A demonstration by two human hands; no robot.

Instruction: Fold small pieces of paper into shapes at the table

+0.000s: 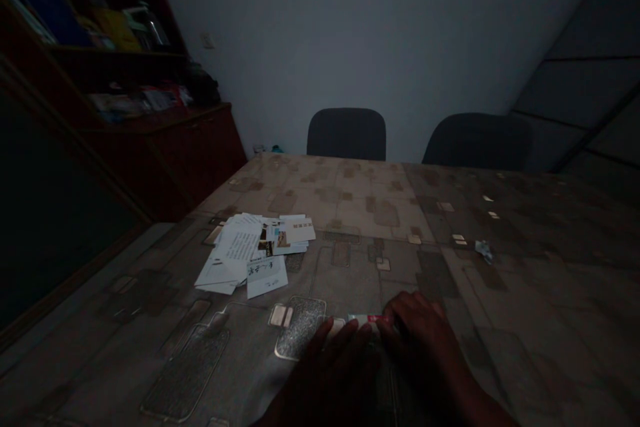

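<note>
Near the front edge of the view, a small flat white thing with a red strip (369, 318) shows between my hands; whether it is a little box or a stack of cards I cannot tell. My right hand (425, 337) is closed on its right end, the thumb at the near side. From the left, my left hand (337, 367) has its fingers against the near side and left end. Both palms are dark, and most of the thing is hidden beneath the fingers. Farther off to the left lies a loose pile of white printed cards and papers (235, 247).
A patterned cloth (345, 197) covers the table. On its right side is a crumpled silvery scrap (483, 251). Two dark chairs (346, 133) stand at the far edge, before a pale wall. A wooden cabinet with shelves (195, 153) stands at left. The room is dim.
</note>
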